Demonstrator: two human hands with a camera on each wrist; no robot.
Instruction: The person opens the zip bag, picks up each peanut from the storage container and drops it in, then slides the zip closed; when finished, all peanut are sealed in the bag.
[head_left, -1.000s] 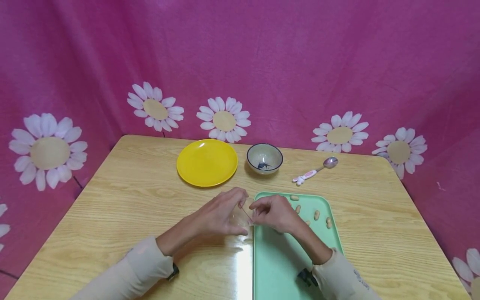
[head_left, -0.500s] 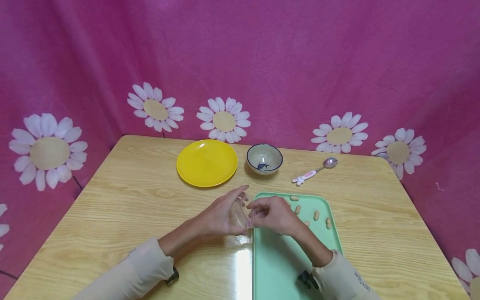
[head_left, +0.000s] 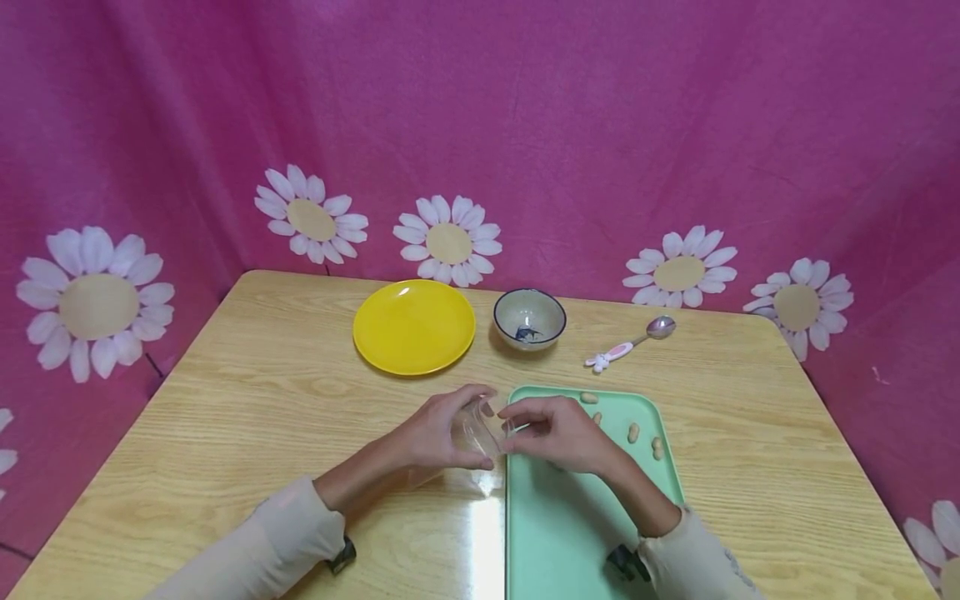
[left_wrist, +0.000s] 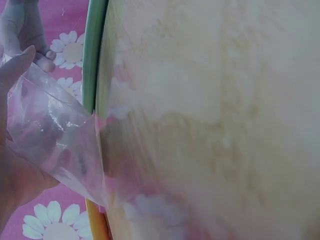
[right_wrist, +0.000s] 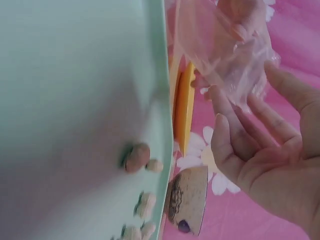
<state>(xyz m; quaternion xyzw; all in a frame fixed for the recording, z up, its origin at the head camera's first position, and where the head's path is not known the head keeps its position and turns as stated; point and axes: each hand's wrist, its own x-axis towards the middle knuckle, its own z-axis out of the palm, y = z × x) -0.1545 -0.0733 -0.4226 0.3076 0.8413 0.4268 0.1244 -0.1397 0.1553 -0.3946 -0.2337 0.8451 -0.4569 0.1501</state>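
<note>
So the person has both hands busy with one clear plastic bag (left_wrist: 57, 135), and that's pretty much where the action is. The bag is up off the table (head_left: 285, 375), between the two hands and right by the near-left edge of the green tray (head_left: 558, 537), not lying on it.

Grip check: the left hand (head_left: 435, 437) has its thumb and fingers curved round the body of the bag, so it's basically doing the holding. The right hand (head_left: 558, 435) looks like it's pinching the bag's edge between thumb and fingers. How tight that pinch is, no idea, the right wrist view is kinda soft there.

As for how far along, I'd call it early. Bag's picked up and in both hands, so that bit is done. It seems to be getting worked at its edge, but whether the mouth is properly spread I can't tell, the plastic is too see-through. Nothing obvious shows inside it either.

Meanwhile the peanuts (head_left: 633, 432) are sitting loose on the far end of the tray, neither hand holding any. There's also a browner lump (right_wrist: 137, 158) next to the pale ones, too blurry to name. The yellow plate (head_left: 414, 327), the dark-rimmed bowl (head_left: 512, 313) and the bunny-handled spoon (head_left: 619, 350) sit along the far side, no hand on any of them. So imo the bag handling is the unfinished part.
</note>
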